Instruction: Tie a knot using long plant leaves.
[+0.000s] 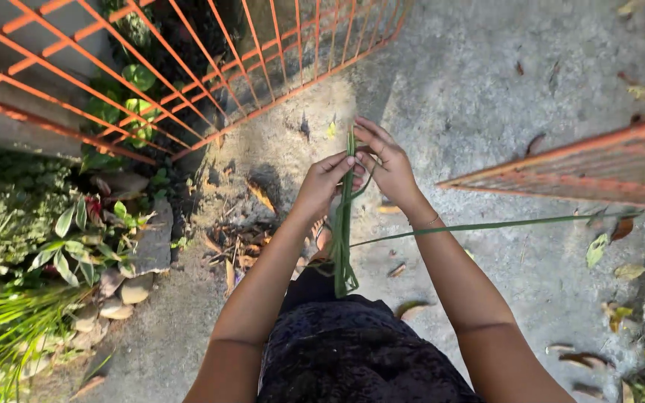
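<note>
Above the concrete ground (487,97), out in front of the dark skirt (352,351): a bundle of long green leaf strips (343,224), long axis near upright, top pinched between both hands, lower end looped and hanging down toward the lap; left hand (326,183) closed on the strips from the left side, fingertips pressed against them; right hand (386,160) just beside, touching the same top end from the right, thumb and forefinger seemingly nipped on one strip, other fingers loosely spread, though hard to tell exactly; both hands about equally near. One single leaf strip (502,222) running off nearly level to the right, toward the orange metal grille (584,168); a second orange grille (188,67) at upper left over plants (76,231) and stones (125,291); dry leaves (237,250) scattered beneath; no packages, labels or signs in view.
</note>
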